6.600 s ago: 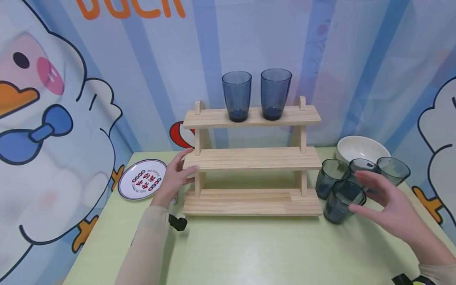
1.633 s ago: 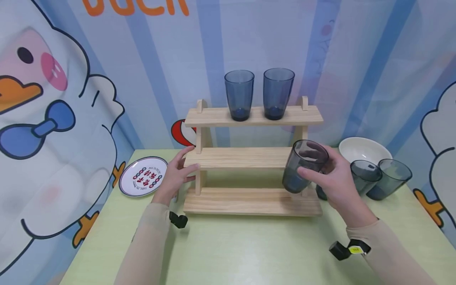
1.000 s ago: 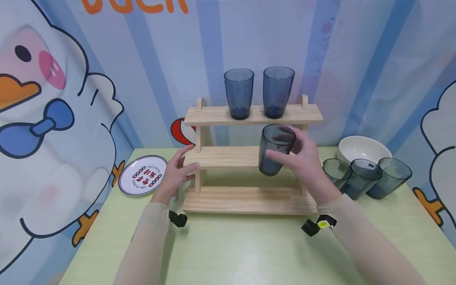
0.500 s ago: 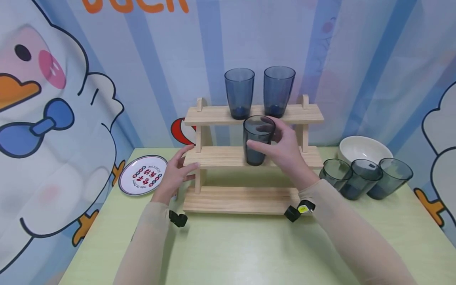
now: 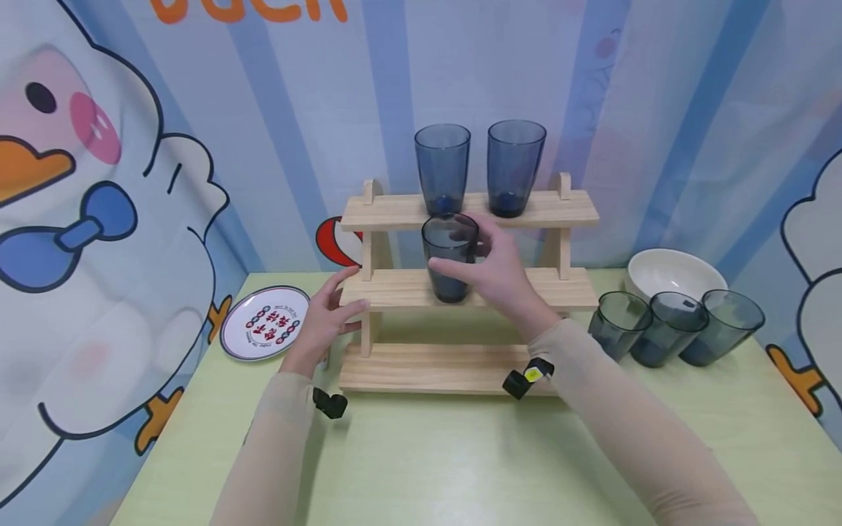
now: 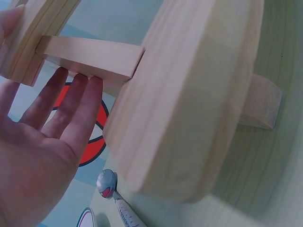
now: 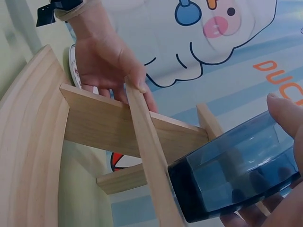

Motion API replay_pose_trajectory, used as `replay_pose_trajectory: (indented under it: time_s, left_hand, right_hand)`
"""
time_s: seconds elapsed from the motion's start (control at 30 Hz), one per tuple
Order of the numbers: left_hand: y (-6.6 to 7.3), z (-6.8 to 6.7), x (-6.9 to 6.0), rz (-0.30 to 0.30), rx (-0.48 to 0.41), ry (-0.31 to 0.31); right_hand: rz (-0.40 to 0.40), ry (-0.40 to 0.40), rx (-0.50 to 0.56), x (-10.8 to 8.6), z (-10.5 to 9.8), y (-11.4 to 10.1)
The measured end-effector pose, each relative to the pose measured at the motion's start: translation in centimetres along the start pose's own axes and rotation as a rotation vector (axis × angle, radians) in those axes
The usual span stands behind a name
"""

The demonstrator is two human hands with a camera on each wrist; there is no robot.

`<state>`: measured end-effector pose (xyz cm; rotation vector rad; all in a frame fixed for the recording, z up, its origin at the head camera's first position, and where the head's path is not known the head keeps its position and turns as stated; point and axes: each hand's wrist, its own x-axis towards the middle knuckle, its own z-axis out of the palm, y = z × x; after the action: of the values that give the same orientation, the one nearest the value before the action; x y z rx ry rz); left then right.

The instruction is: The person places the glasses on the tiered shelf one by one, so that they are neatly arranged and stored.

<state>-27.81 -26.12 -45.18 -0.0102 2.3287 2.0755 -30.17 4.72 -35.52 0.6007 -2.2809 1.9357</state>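
Observation:
My right hand (image 5: 496, 274) grips a dark blue-grey drinking glass (image 5: 450, 256) upright, thumb in front and fingers behind. The glass's base is at the middle board of the three-tier wooden display rack (image 5: 388, 287), and in the right wrist view the base (image 7: 184, 194) appears to touch that board. My left hand (image 5: 324, 321) holds the left end of the middle board, with its thumb on the edge and fingers (image 6: 71, 106) against the side support. Two similar glasses, a left one (image 5: 442, 168) and a right one (image 5: 516, 166), stand on the top board.
Three more glasses (image 5: 669, 329) stand on the table right of the rack, in front of a white bowl (image 5: 674, 269). A white plate with red print (image 5: 264, 323) lies left of the rack. A spoon (image 6: 124, 210) lies by the rack in the left wrist view.
My right hand took a glass from the group on the right and carried it left and up to the rack's middle board. The left hand has kept its hold on the rack.

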Motion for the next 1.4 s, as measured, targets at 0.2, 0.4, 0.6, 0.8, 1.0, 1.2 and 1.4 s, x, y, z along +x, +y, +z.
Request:
replay_pose_trajectory:
  time_s: [0.2,0.4,0.6,0.8,1.0,1.2,1.4]
  left_hand:
    - [0.04,0.09,0.0,-0.008,0.004,0.0]
    - [0.01,0.03,0.13,-0.027,0.015,0.006]
    - [-0.06,0.01,0.24,-0.022,0.022,0.009]
    - [-0.18,0.0,0.28,-0.022,0.02,0.008]
    - [-0.2,-0.01,0.32,-0.02,0.018,0.001]
    - [-0.11,-0.03,0.28,-0.02,0.017,0.001]
    - [-0.23,-0.06,0.34,-0.015,0.001,-0.003]
  right_hand:
    - [0.044,-0.006,-0.006,-0.02,0.07,0.22]
    - [0.074,-0.008,-0.039,0.12,0.01,0.1]
    - [0.063,-0.002,-0.062,0.28,0.29,0.21]
    - [0.076,0.004,-0.076,0.23,0.51,0.15]
    - [0.073,0.013,-0.103,-0.02,0.68,-0.21]
    - [0.071,0.018,-0.15,-0.1,0.81,-0.25]
    - [0.104,-0.009,-0.187,-0.37,0.47,-0.41]
